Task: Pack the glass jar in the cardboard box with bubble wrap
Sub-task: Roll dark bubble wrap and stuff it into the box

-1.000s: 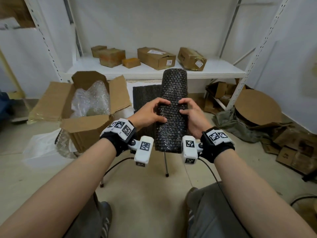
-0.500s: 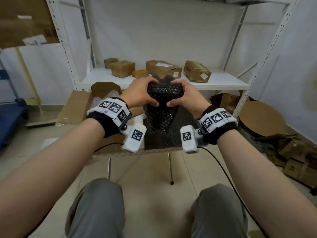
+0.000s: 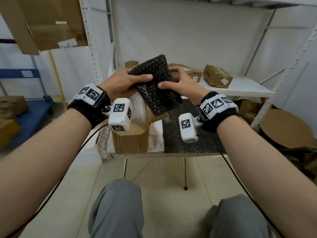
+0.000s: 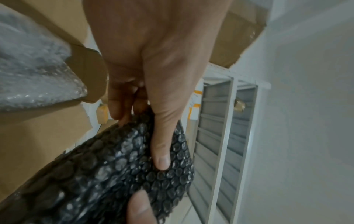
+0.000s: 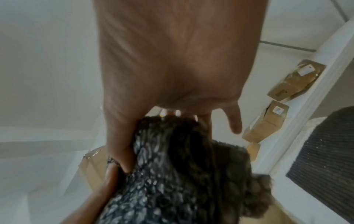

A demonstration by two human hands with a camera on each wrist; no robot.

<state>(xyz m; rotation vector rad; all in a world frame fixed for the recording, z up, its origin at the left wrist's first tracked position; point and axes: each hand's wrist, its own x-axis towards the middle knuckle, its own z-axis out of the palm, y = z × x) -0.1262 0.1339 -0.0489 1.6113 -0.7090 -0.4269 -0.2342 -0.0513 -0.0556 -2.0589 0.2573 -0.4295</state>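
Note:
A bundle of black bubble wrap (image 3: 157, 86) is held up in the air between both hands, folded over at its top. The jar itself is hidden inside the wrap. My left hand (image 3: 127, 81) grips the bundle's left side, thumb (image 4: 161, 150) pressed on the bubbles and fingers curled behind. My right hand (image 3: 178, 83) holds the right side, thumb on the front, fingers behind. Below the bundle stands the open cardboard box (image 3: 132, 138) with clear bubble wrap (image 3: 137, 107) inside. In the right wrist view the black bubble wrap (image 5: 182, 174) fills the lower middle.
The box stands on a small table (image 3: 154, 154) beside a flat sheet of black bubble wrap (image 3: 188, 138). Behind is a white shelf (image 3: 240, 88) with several small cardboard parcels. Cardboard scraps and a round cardboard piece (image 3: 286, 127) lie on the floor at right.
The long upright black roll has been folded down at its top into a shorter bundle, and both hands have lifted it up and to the left, over the box.

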